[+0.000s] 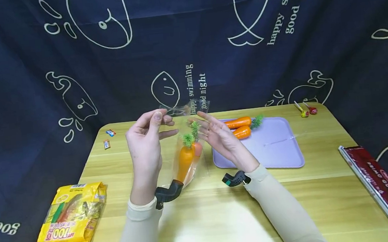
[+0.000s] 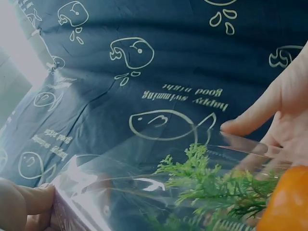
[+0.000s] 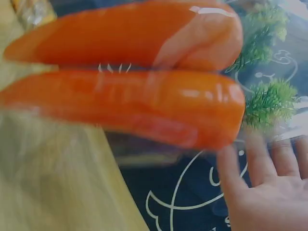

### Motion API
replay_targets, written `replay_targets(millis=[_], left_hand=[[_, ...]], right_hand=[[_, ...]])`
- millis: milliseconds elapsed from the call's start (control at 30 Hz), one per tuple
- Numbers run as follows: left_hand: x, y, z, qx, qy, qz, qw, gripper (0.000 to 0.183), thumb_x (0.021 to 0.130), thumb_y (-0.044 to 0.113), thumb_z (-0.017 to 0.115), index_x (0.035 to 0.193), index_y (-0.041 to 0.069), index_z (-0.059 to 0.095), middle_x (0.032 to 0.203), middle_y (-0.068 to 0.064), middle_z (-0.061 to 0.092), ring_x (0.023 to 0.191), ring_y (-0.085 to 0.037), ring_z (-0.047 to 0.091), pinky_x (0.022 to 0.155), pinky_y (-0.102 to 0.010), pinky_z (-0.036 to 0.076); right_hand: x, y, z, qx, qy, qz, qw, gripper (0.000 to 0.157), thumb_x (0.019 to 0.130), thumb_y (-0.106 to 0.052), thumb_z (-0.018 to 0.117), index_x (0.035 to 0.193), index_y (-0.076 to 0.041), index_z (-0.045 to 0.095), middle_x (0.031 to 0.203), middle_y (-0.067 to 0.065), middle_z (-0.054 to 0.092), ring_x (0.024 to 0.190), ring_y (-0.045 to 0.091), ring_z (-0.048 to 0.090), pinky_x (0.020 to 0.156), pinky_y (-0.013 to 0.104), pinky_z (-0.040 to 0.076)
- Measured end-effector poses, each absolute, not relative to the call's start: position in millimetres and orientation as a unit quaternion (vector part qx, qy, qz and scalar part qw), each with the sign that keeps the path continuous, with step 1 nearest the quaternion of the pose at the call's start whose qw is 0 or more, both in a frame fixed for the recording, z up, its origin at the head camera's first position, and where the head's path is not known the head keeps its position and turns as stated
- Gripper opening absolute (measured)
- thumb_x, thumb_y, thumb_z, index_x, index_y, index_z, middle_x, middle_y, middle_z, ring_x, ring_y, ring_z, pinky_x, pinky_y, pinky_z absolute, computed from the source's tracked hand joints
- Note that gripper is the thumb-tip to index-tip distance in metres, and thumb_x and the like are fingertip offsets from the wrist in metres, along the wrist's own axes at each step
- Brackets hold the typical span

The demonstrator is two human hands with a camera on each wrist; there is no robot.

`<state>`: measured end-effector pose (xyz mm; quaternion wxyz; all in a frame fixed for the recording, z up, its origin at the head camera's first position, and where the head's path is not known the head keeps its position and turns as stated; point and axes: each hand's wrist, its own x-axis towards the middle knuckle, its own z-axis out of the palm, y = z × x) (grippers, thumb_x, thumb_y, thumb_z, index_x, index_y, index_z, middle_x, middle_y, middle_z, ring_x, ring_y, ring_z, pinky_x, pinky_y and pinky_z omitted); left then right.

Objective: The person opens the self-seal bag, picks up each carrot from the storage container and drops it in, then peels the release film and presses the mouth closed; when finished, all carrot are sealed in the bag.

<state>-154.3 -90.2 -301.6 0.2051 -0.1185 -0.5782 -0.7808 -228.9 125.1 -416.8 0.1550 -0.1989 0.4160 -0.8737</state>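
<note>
A clear plastic bag hangs upright over the table with two carrots inside, their green tops upward. One carrot shows whole in the head view; the other stands partly behind it. The right wrist view shows both, an upper carrot and a lower carrot, side by side. My left hand pinches the bag's upper edge between thumb and fingers. On the bag's other side is my right hand, palm facing it, fingers extended against the plastic near the leafy tops.
At right, a lilac tray bears two more carrots. Behind it lie two lollipops. A red spaghetti pack lies along the right edge. Left are a yellow printed bag and two small wrapped candies.
</note>
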Motion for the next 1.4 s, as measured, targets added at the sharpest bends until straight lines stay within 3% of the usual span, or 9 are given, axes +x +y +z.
replay_targets(millis=[100,233,400,600,800,933,1067,1200,1400], left_hand=[[-158,-88,-305,-0.116,-0.571,-0.791,0.185,0.026,0.093,0.022,0.07,0.102,-0.003,0.071,0.083,-0.008,0.071,0.077,-0.023,0.069,0.069,-0.048,0.062],[-168,-87,-314,-0.103,-0.562,-0.803,0.169,0.029,0.094,0.023,0.069,0.104,-0.004,0.069,0.086,-0.008,0.07,0.078,-0.023,0.069,0.07,-0.049,0.062],[-190,-85,-338,-0.081,-0.568,-0.811,0.116,0.024,0.098,0.028,0.065,0.105,0.004,0.065,0.099,-0.012,0.072,0.088,-0.026,0.074,0.069,-0.049,0.062],[-209,-73,-366,-0.089,-0.596,-0.797,0.037,0.028,0.102,0.037,0.054,0.116,0.012,0.054,0.116,-0.019,0.072,0.095,-0.038,0.074,0.073,-0.05,0.062],[-212,-64,-373,-0.111,-0.643,-0.758,0.011,0.036,0.097,0.024,0.067,0.131,0.018,0.055,0.114,-0.017,0.073,0.096,-0.035,0.074,0.076,-0.045,0.063],[-212,-67,-372,-0.101,-0.658,-0.746,0.022,0.031,0.095,0.018,0.07,0.124,0.008,0.065,0.111,-0.015,0.075,0.094,-0.035,0.074,0.072,-0.039,0.063],[-214,-77,-371,-0.106,-0.661,-0.742,0.018,0.03,0.094,0.02,0.07,0.119,0.002,0.068,0.112,-0.014,0.075,0.093,-0.035,0.074,0.072,-0.041,0.063],[-216,-86,-370,-0.123,-0.672,-0.73,-0.004,0.027,0.096,0.021,0.068,0.116,0.003,0.069,0.11,-0.014,0.075,0.09,-0.029,0.076,0.071,-0.043,0.063],[-217,-91,-370,-0.145,-0.682,-0.717,-0.01,0.025,0.095,0.024,0.068,0.113,0.007,0.071,0.104,-0.021,0.075,0.086,-0.04,0.074,0.063,-0.041,0.062]], right_hand=[[-224,131,-412,-0.155,0.408,-0.891,0.127,0.044,0.087,-0.031,0.077,0.127,-0.016,0.065,0.122,0.003,0.069,0.092,0.013,0.064,0.085,0.029,0.053],[-212,150,-401,-0.102,0.462,-0.88,0.052,0.013,0.092,-0.02,0.073,0.104,-0.016,0.076,0.101,0.001,0.076,0.076,0.011,0.068,0.07,0.028,0.059],[-191,174,-387,-0.042,0.56,-0.826,-0.056,0.005,0.091,-0.014,0.074,0.094,-0.013,0.078,0.09,0.0,0.077,0.069,0.012,0.07,0.055,0.028,0.06],[-184,187,-383,-0.011,0.624,-0.769,-0.139,0.015,0.084,-0.014,0.08,0.095,-0.004,0.076,0.08,0.0,0.075,0.064,0.011,0.068,0.052,0.026,0.059],[-190,194,-391,-0.007,0.656,-0.741,-0.144,0.023,0.085,-0.018,0.08,0.099,-0.001,0.075,0.086,0.003,0.076,0.069,0.015,0.071,0.054,0.027,0.059],[-193,203,-396,-0.035,0.673,-0.73,-0.117,0.028,0.089,-0.021,0.076,0.108,0.001,0.073,0.093,0.002,0.078,0.074,0.016,0.073,0.058,0.027,0.06],[-193,211,-400,-0.086,0.678,-0.725,-0.087,0.037,0.094,-0.02,0.07,0.12,0.006,0.067,0.101,0.005,0.078,0.08,0.016,0.074,0.064,0.03,0.062],[-193,214,-401,-0.102,0.678,-0.723,-0.085,0.035,0.095,-0.019,0.069,0.121,0.005,0.066,0.1,0.005,0.078,0.084,0.019,0.076,0.066,0.031,0.062],[-193,216,-400,-0.111,0.674,-0.72,-0.119,0.032,0.094,-0.013,0.069,0.124,-0.002,0.068,0.09,0.002,0.078,0.078,0.02,0.076,0.061,0.027,0.061]])
